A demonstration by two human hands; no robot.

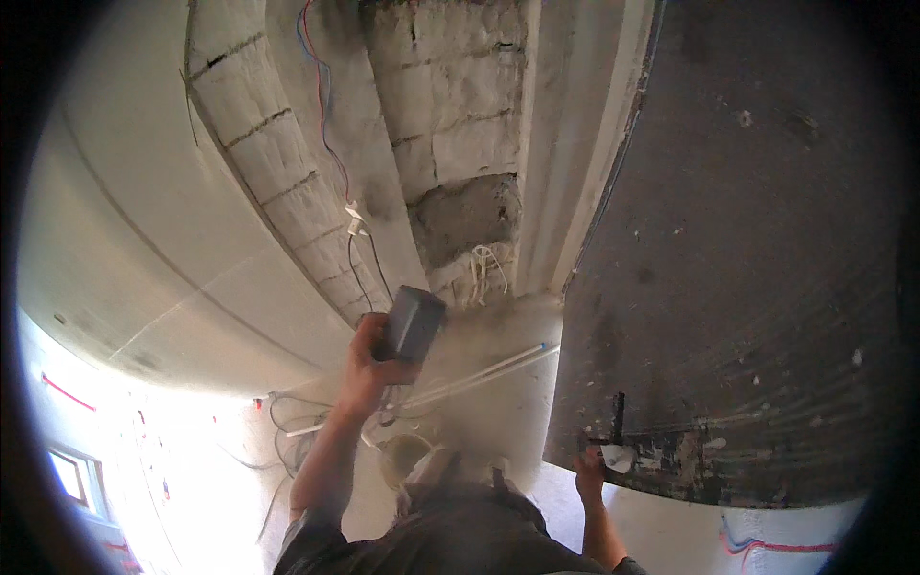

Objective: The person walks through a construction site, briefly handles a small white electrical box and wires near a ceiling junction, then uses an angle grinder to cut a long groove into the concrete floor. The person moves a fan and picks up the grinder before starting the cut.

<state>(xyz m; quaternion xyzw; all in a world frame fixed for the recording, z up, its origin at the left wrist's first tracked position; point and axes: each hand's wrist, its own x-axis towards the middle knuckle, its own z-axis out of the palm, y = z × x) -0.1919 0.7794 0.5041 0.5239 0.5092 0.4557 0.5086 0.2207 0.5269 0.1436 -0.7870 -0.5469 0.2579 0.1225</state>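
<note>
My left hand [367, 364] is raised in front of me, its fingers wrapped round a dark grey box [418, 326]. Two dark wires drop from a white connector [356, 217] and pass behind that hand and box; where they end is hidden. Off to the right, my right hand [589, 471] is closed at the lower edge of a large dark door-like panel [738, 249], beside a black handle [618, 414] and a white piece [619, 459]. What exactly its fingers grip is too small to make out.
A thin red and blue wire [331, 144] runs down a grey strip between bare block sections [450, 86]. Loose white wires [484, 268] stick out below a dark recess. Pale pipes [479, 374], coiled cable [287, 422] and a roundish container [402, 458] lie near my body.
</note>
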